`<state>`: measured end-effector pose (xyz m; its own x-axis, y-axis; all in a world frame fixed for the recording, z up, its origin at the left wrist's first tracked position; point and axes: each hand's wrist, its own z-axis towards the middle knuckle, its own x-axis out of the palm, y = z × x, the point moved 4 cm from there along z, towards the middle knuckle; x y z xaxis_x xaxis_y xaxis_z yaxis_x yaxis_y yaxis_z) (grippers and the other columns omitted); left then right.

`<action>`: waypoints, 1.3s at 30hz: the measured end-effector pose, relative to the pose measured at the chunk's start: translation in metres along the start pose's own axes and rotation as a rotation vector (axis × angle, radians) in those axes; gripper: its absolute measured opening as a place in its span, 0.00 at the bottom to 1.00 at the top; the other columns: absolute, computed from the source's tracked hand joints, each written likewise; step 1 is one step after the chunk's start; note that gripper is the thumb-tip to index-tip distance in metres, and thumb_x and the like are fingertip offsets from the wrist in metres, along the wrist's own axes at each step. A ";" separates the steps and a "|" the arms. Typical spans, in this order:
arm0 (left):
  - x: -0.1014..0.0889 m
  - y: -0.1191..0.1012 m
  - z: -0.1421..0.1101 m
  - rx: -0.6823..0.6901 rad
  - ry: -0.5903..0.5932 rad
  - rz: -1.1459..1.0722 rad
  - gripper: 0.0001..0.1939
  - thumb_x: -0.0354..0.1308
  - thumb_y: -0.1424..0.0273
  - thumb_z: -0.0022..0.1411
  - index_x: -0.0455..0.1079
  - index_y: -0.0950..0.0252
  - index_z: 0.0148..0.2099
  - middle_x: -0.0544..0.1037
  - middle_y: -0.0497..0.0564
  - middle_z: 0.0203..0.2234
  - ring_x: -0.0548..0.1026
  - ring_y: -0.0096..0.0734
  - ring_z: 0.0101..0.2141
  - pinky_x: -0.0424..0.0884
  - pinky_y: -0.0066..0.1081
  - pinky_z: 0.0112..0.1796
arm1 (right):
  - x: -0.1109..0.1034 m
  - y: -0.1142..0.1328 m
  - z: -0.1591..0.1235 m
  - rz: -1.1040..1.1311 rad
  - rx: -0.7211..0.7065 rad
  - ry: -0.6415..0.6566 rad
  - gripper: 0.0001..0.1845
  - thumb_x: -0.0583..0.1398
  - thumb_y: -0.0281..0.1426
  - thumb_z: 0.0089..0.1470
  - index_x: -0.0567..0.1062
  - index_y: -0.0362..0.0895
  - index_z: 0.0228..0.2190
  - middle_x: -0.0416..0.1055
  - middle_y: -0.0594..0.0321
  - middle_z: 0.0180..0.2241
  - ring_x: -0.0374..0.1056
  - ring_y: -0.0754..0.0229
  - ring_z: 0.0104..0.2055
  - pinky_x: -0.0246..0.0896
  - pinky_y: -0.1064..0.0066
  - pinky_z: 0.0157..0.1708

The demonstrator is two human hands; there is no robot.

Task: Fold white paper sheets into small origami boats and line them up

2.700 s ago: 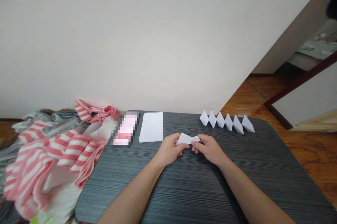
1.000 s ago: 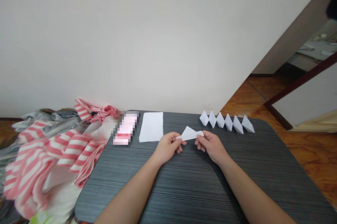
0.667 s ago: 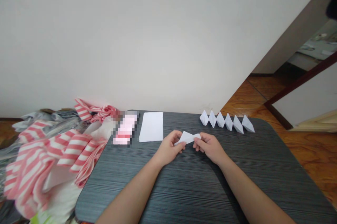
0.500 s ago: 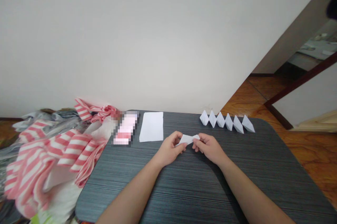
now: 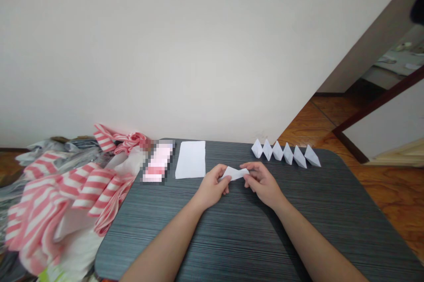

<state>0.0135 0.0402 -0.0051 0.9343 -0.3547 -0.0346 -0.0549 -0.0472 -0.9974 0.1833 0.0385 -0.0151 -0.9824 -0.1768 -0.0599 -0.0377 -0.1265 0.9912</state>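
A small folded piece of white paper (image 5: 235,174) is held above the dark table (image 5: 228,238). My left hand (image 5: 213,186) pinches its left end between thumb and fingers. On the other side, my right hand (image 5: 261,183) grips the right end, thumb in front and fingers behind. The paper's upper edge dips in the middle. Beyond my right hand, several folded paper boats (image 5: 288,154) stand in a row along the table's back edge. A stack of white paper sheets (image 5: 191,159) lies beyond my left hand.
Left of the sheets lies a blurred-out flat item (image 5: 158,161). A heap of red-and-white striped cloth (image 5: 59,198) and plastic bags is beside the table's left edge. The wall (image 5: 198,52) rises directly behind the table. Wooden floor (image 5: 308,118) shows at the right.
The folded paper has tilted and its upper edge now dips more in the middle. My right hand's fingers have shifted slightly left and up along its end.
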 end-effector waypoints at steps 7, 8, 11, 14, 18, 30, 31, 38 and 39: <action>0.000 0.003 0.001 0.009 0.014 0.026 0.10 0.50 0.64 0.61 0.62 0.65 0.39 0.68 0.45 0.23 0.67 0.21 0.20 0.63 0.22 0.22 | 0.000 -0.005 0.000 -0.074 -0.015 0.064 0.09 0.58 0.30 0.53 0.65 0.46 0.39 0.65 0.58 0.46 0.66 0.66 0.27 0.63 0.71 0.27; -0.001 0.003 0.001 0.007 0.014 0.029 0.10 0.50 0.64 0.61 0.62 0.65 0.40 0.68 0.45 0.23 0.67 0.21 0.20 0.64 0.22 0.22 | 0.000 -0.005 0.000 -0.083 -0.012 0.063 0.09 0.57 0.30 0.53 0.65 0.46 0.39 0.65 0.58 0.45 0.66 0.66 0.27 0.63 0.71 0.27; -0.001 0.004 0.000 0.004 0.019 0.044 0.10 0.50 0.64 0.60 0.63 0.65 0.40 0.69 0.46 0.24 0.68 0.22 0.21 0.64 0.23 0.23 | 0.000 -0.004 0.000 -0.141 -0.008 0.050 0.07 0.56 0.31 0.55 0.67 0.45 0.37 0.67 0.59 0.41 0.65 0.66 0.26 0.61 0.72 0.26; -0.001 0.000 -0.001 0.004 0.054 0.078 0.11 0.51 0.64 0.60 0.65 0.66 0.41 0.71 0.48 0.25 0.70 0.24 0.24 0.65 0.24 0.26 | -0.001 0.000 0.000 -0.244 -0.025 0.041 0.04 0.56 0.31 0.56 0.69 0.44 0.34 0.67 0.61 0.34 0.63 0.66 0.24 0.60 0.73 0.25; -0.001 -0.010 -0.003 0.062 0.087 0.208 0.10 0.53 0.66 0.58 0.69 0.67 0.38 0.73 0.49 0.26 0.70 0.26 0.27 0.65 0.26 0.29 | -0.001 0.007 0.001 -0.291 -0.062 0.060 0.05 0.56 0.31 0.55 0.71 0.43 0.30 0.66 0.61 0.34 0.63 0.66 0.25 0.60 0.73 0.25; 0.002 -0.018 -0.003 0.154 0.075 0.350 0.10 0.53 0.67 0.58 0.72 0.67 0.36 0.74 0.49 0.27 0.69 0.28 0.29 0.64 0.26 0.32 | -0.001 0.012 0.000 -0.286 -0.101 0.054 0.06 0.57 0.30 0.54 0.73 0.43 0.28 0.66 0.61 0.32 0.62 0.65 0.26 0.58 0.73 0.25; 0.002 -0.017 -0.003 0.150 0.075 0.346 0.10 0.53 0.67 0.58 0.72 0.67 0.36 0.74 0.49 0.27 0.69 0.28 0.29 0.64 0.26 0.31 | 0.000 0.012 0.000 -0.294 -0.106 0.062 0.06 0.57 0.30 0.54 0.73 0.43 0.28 0.66 0.61 0.32 0.63 0.65 0.26 0.58 0.73 0.25; 0.002 -0.007 -0.003 0.020 0.069 0.237 0.15 0.49 0.62 0.61 0.72 0.66 0.38 0.73 0.49 0.22 0.69 0.26 0.23 0.63 0.24 0.25 | 0.003 0.012 -0.001 -0.261 -0.072 0.104 0.08 0.55 0.32 0.57 0.73 0.43 0.32 0.67 0.59 0.34 0.63 0.66 0.23 0.60 0.72 0.24; 0.002 -0.005 -0.003 0.000 0.063 0.220 0.15 0.49 0.61 0.60 0.71 0.67 0.38 0.73 0.49 0.22 0.69 0.25 0.23 0.63 0.24 0.25 | 0.002 0.010 -0.002 -0.246 -0.058 0.088 0.07 0.54 0.33 0.57 0.72 0.44 0.33 0.68 0.60 0.33 0.63 0.66 0.22 0.60 0.72 0.24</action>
<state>0.0141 0.0370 0.0000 0.8760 -0.4143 -0.2471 -0.2546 0.0379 -0.9663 0.1811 0.0349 -0.0060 -0.9252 -0.2179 -0.3106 -0.2601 -0.2317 0.9374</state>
